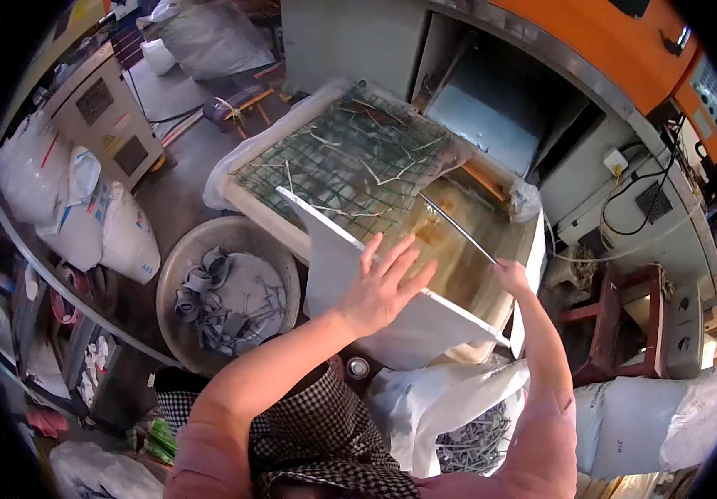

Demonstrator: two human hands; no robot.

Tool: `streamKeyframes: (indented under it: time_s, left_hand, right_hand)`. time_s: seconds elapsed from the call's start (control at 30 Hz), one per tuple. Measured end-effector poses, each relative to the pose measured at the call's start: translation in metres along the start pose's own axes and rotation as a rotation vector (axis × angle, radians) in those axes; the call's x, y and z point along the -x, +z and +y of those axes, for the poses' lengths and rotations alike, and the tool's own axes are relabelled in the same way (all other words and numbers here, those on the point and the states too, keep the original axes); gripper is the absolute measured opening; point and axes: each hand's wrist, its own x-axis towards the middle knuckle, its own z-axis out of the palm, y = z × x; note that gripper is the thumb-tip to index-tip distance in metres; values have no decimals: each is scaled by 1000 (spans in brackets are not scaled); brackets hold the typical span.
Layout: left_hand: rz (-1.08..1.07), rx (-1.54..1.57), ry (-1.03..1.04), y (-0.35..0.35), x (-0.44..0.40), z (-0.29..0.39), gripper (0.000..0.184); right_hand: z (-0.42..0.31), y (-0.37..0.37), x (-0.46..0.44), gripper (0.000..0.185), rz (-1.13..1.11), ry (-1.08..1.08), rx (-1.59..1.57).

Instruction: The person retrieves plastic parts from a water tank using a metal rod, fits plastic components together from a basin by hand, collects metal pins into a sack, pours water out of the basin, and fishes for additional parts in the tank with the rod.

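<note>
My right hand [511, 276] grips the near end of a thin metal rod [460, 229], whose far end reaches over a large tub [252, 202] of murky water. Spread fingers and nothing held: that is my left hand [387, 283], above the edge of a white board [350, 266] along the tub's near side. A green wire mesh [342, 162] covers the left part of the tub, with several pale, thin plastic strips [387, 176] lying on it. Brownish patches show in the water to the right of the mesh.
At left stands a round basin [177, 333] of grey plastic parts. Below the board, an open white sack [408, 399] holds grey thin pieces. An orange machine [591, 41] with a metal chute [491, 104] rises behind. Filled bags [130, 229] and a red-brown frame [612, 333] flank the spot.
</note>
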Motion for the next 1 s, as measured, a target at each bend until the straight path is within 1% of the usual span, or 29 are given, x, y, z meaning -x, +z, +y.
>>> streamKeyframes:
  time_s: [0.03,0.07,0.13,0.17,0.2,0.27,0.33,0.4,0.43,0.47,0.5,0.53,0.57,0.6,0.63,0.67,0.7,0.73,0.77,0.8,0.83,0.87,0.9,0.93,0.97,1.0]
  left_hand:
    - [-52,-55,6,-9,0,2,60]
    - [-43,-60,1,-19,2,6,60]
    - [34,-63,16,-36,12,15,61]
    - [29,-84,37,-45,22,14,65]
    - [25,-95,15,-53,34,11,65]
    - [-118,-97,-51,-69,63,4,70]
    - [-218,-128,-113,-85,98,-14,75]
    - [-289,-249,-162,-113,137,-39,67]
    - [-359,-299,-205,-136,156,-54,60]
    - [-469,-347,-276,-153,184,-75,53]
    - [-635,-386,-436,-179,207,-87,49]
    - [-833,-319,-803,-212,207,-88,49]
    - [-880,-237,-940,-225,261,-122,53]
    - [-1130,-346,-1098,-246,270,-129,56]
    - [-1189,-315,-1324,-264,285,-132,58]
    - [-1192,-307,-1332,-270,308,-143,58]
    - [-1226,-251,-1283,-269,334,-154,57]
    - [-1262,-191,-1231,-265,356,-164,56]
    - [-1356,-188,-1145,-258,365,-171,56]
    - [-1250,-120,-1176,-247,380,-176,56]
    - [-1142,-59,-1207,-234,397,-184,57]
    - [-1328,13,-1211,-213,408,-198,60]
    - [-1443,45,-1215,-191,430,-213,60]
    - [-1264,-36,-1133,-182,449,-216,50]
    - [-1417,-10,-1090,-160,474,-240,47]
    - [-1568,18,-1040,-140,495,-265,44]
  right_hand:
    - [4,-24,12,30,-12,22,22]
    - [6,-50,31,30,-26,46,44]
    - [33,-85,58,29,-25,-23,137]
    - [37,-100,73,30,-84,-24,126]
    - [40,-108,87,30,-150,-25,115]
    - [46,-107,109,31,-322,206,62]
    - [49,-97,123,28,-423,285,-19]
    - [92,-73,103,33,-278,6,417]
    - [40,-91,108,37,-311,50,423]
    - [9,-104,102,39,-245,17,414]
    - [-22,-118,95,42,-181,-17,405]
    - [-21,-126,73,43,-21,-128,376]
    - [-74,-141,68,42,132,-233,314]
    - [-110,-156,54,39,216,-299,294]
    - [-163,-160,59,34,340,-513,93]
    - [-225,-164,71,32,326,-627,16]
    - [-283,-162,86,30,311,-739,-65]
    - [-334,-151,102,28,266,-806,-106]
    - [-380,-130,116,27,222,-868,-145]
    - [-418,-102,126,28,150,-876,-158]
    - [-452,-70,133,27,43,-929,-109]
    - [-478,-28,131,32,-176,-1032,-160]
    - [-492,29,117,43,-391,-1077,-196]
    - [-514,80,116,38,-594,-984,-89]
    - [-519,144,102,35,-631,-1229,77]
    - [-523,204,101,40,-650,-1260,190]
